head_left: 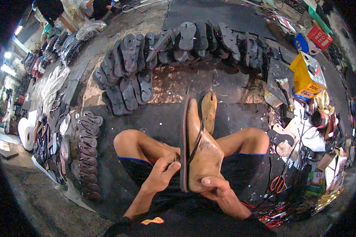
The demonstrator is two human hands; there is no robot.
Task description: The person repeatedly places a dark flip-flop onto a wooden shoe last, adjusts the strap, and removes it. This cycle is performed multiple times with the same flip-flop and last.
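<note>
One person sits on the floor with two bent knees spread, wearing dark shorts with blue hems, and two bare hands hold work between them. Upright on its side above the near part of a dark mat (118,122) is one foot-shaped wooden last (207,154), toe pointing away, with one sandal (184,150) fitted on it; its dark sole faces left and one thin strap crosses the last's instep. The right hand (216,187) is clamped on the last's heel, thumb on the near side. The left hand (161,173) touches the sole, fingers curled and thumb near the forefinger; whether it pinches anything there, I cannot tell. One second wooden last (209,110) lies across the mat's far edge, beyond the held one. Past that edge, many dark sandals (187,35) lean in a curved row, too overlapped to count. Along the mat's left edge runs one column of overlapping strapped sandals (89,158), roughly ten; farther left stands one white roll (26,133). Near the mat's right edge lies one pair of scissors (277,184) with two orange handle loops. Off the mat's far right corner are three boxes: one yellow box (304,77), one blue box (305,44) and one red box (319,37).
</note>
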